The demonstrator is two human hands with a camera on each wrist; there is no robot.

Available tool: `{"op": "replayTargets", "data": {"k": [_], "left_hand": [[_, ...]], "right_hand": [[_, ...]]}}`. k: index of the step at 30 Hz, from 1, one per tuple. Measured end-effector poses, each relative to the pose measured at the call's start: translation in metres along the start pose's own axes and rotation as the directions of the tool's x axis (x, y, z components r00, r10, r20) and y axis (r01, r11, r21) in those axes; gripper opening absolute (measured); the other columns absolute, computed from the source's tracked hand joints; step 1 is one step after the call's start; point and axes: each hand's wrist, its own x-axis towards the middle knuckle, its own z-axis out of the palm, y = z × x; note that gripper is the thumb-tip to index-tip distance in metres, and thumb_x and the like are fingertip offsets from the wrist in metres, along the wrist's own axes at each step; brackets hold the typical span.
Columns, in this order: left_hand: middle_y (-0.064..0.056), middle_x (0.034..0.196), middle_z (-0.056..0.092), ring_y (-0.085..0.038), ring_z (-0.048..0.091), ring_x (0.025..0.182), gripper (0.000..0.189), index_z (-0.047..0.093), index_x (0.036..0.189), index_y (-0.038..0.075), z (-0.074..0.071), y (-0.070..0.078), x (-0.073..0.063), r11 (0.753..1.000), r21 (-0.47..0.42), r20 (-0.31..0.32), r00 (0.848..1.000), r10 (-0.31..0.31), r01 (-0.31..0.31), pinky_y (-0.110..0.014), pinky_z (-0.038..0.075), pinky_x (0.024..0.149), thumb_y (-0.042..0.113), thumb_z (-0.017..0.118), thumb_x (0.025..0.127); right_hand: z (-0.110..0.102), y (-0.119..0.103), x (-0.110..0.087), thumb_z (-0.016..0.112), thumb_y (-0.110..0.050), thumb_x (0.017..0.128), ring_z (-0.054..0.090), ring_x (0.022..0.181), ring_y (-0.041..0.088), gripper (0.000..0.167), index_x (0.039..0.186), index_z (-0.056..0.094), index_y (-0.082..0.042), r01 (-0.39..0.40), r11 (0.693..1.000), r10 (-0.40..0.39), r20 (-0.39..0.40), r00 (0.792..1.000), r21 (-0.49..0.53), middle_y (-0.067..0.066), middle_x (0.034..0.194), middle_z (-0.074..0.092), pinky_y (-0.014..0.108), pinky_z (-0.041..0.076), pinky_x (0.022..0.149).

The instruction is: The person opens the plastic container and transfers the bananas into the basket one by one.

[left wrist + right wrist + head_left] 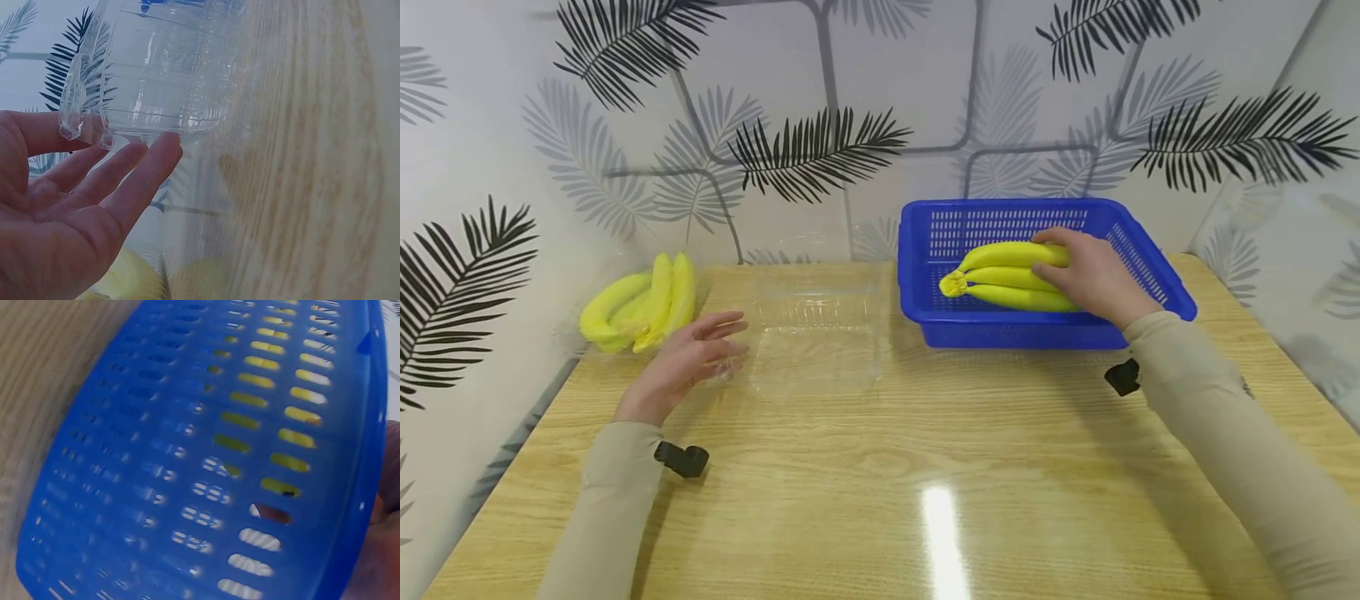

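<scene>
My right hand (1093, 275) grips a bunch of yellow bananas (1007, 277) from above, inside the blue plastic basket (1022, 335). Its thumb and fingers come round the fruit at the right end, while the joined stem end points left. In the right wrist view, the slotted basket wall (156, 412) hides most of that hand, and yellow shows through the slots. My left hand (688, 358) is beside a clear plastic container (816, 383), its fingers extended. The left wrist view shows these fingertips (165, 142) right at the container's wall.
A second bunch of bananas (640, 304) sits at the table's left back corner, with clear plastic visible around it. The wooden table (820, 492) meets a leaf-patterned wall (880, 100) behind the containers. A bright reflection lies on the tabletop in front.
</scene>
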Motion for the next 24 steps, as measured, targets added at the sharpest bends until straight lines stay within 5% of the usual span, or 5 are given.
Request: {"op": "replayTargets", "data": {"k": [11,24], "left_hand": [[-0.013,0.157,0.031,-0.036,0.045,0.129,0.059,0.030,0.154,0.006,-0.001,-0.001,0.000,1.000,-0.002,0.005,1.000,0.003,-0.003,-0.031,0.052,0.092,0.007,0.053,0.100],[-0.014,0.157,0.031,-0.037,0.043,0.131,0.061,0.029,0.154,0.005,0.001,-0.001,0.001,1.000,0.002,-0.009,1.000,0.003,-0.003,-0.032,0.051,0.093,0.004,0.053,0.098]], "right_hand": [[0.006,0.010,0.011,0.063,-0.014,0.096,0.054,0.112,0.040,0.045,0.137,0.052,-0.001,0.002,0.999,-0.012,0.198,0.980,0.053,0.030,0.129,0.055,0.056,0.044,0.092],[0.007,0.020,0.021,0.065,-0.012,0.094,0.056,0.103,0.038,0.041,0.132,0.057,0.002,0.023,1.000,-0.024,0.262,0.965,0.006,0.029,0.122,0.060,0.055,0.045,0.090]]}}
